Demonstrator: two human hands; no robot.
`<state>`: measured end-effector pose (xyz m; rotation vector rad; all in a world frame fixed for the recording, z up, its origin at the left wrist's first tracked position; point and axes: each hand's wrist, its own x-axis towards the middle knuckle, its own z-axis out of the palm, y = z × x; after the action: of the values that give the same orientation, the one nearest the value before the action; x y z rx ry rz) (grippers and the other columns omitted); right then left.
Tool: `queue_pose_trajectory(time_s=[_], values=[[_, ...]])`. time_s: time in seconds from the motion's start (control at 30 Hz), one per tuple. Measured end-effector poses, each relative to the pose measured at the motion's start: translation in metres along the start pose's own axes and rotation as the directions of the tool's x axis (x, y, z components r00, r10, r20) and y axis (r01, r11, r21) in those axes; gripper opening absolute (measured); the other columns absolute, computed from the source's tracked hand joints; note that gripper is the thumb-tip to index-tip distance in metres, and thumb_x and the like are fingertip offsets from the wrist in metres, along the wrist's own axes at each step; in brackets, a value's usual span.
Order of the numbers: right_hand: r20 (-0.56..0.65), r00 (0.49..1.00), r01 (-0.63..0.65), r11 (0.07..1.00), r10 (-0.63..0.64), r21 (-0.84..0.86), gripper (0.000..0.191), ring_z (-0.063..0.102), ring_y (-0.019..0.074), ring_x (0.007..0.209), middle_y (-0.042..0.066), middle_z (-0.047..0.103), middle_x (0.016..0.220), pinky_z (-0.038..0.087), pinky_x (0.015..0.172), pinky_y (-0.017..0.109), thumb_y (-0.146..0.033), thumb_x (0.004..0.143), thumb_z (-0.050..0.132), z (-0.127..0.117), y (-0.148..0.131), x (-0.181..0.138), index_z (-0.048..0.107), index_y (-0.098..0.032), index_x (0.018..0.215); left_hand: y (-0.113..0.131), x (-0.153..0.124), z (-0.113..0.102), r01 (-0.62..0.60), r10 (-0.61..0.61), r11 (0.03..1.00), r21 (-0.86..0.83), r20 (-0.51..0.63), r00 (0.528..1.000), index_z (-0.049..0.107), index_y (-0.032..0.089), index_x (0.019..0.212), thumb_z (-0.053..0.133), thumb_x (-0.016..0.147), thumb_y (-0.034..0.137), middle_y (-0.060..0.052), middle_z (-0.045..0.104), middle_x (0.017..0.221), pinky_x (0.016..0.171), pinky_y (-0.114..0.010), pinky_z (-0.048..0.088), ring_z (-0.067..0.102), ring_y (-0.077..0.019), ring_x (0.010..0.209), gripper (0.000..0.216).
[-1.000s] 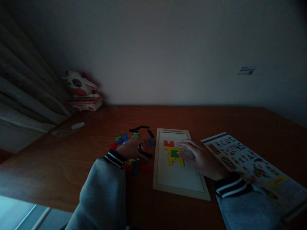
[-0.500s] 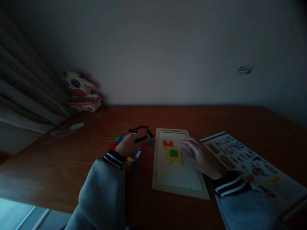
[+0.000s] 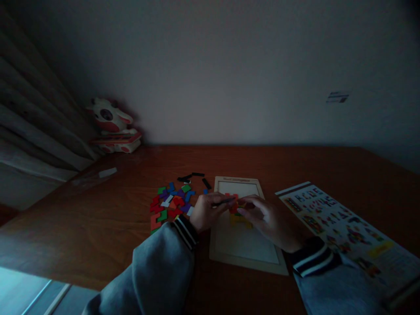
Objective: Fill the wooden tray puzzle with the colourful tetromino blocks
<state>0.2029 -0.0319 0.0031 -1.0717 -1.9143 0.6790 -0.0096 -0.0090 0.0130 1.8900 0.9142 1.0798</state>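
Observation:
My left hand [image 3: 208, 210] is closed over the left side of the wooden puzzle board [image 3: 247, 261], holding a thin black strip [image 3: 223, 201] and, at its fingertips, a red puzzle piece [image 3: 233, 208]. From the other side my right hand [image 3: 264, 216] meets this red piece, thumb and fingers closed at its edge. Beneath the hands, yellow puzzle pieces [image 3: 241, 220] lie on the board, partly covered. Another red piece [image 3: 229, 194] shows just beyond the left fingers. The green piece among the yellow ones is mostly hidden.
Loose coloured puzzle pieces [image 3: 175, 201] are heaped left of the board, with several black strips [image 3: 198, 174] behind them. A printed pattern sheet [image 3: 348, 227] lies to the right. At the back left stands a cow-shaped toy [image 3: 113, 122] by a curtain [image 3: 36, 109].
My left hand has moved right from the loose pieces to the board, bringing a red piece and the black strip. My right hand has stayed over the board, its fingers now meeting the red piece.

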Motion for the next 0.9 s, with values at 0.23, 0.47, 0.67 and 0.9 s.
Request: queue_pose_trajectory(time_s=[0.23,0.47,0.67,0.9], values=[[-0.048,0.986,-0.153,0.98,0.16,0.131,0.023,0.07,0.0189,0.086,0.004,0.073,0.093,0.058,0.078,0.033,-0.046,0.091,0.06,-0.004,0.002,0.002,0.068,-0.024,0.095,0.005,0.001,-0.005,-0.03,0.033,0.995,0.092,-0.027,0.999,0.077,0.017,0.096,0.06,0.095,0.044,-0.008,0.075,0.092,0.076,-0.028,0.056,0.069,-0.0182,0.084,0.032],[-0.142,0.977,-0.137,0.979,0.158,0.151,0.026,0.068,0.0183,0.088,0.005,0.071,0.099,0.058,0.079,0.034,-0.045,0.09,0.062,-0.007,0.011,0.003,0.064,-0.024,0.104,-0.004,0.007,-0.045,0.151,-0.09,0.931,0.332,-0.194,0.977,0.074,0.015,0.085,0.051,0.098,0.046,-0.004,0.071,0.072,0.057,-0.021,0.051,0.066,-0.0144,0.063,0.041],[-0.067,0.998,-0.018,0.987,0.007,-0.157,0.023,0.066,0.0198,0.094,0.005,0.07,0.103,0.056,0.084,0.038,-0.04,0.091,0.062,-0.008,0.011,0.002,0.064,-0.024,0.108,-0.014,0.004,-0.072,0.277,-0.191,0.56,0.781,-0.203,0.96,0.064,0.026,0.123,0.052,0.096,0.022,-0.005,0.072,0.118,0.09,-0.032,0.053,0.068,-0.0232,0.107,0.03],[0.12,0.992,0.081,0.916,-0.036,-0.394,0.034,0.063,0.0257,0.11,0.007,0.07,0.113,0.049,0.097,0.045,-0.042,0.084,0.073,-0.002,0.005,0.019,0.065,-0.024,0.112,-0.005,0.004,-0.065,0.405,-0.342,0.282,0.87,-0.303,0.889,0.054,0.016,0.13,0.04,0.1,0.031,-0.014,0.07,0.114,0.088,-0.038,0.052,0.068,-0.028,0.105,0.036]])
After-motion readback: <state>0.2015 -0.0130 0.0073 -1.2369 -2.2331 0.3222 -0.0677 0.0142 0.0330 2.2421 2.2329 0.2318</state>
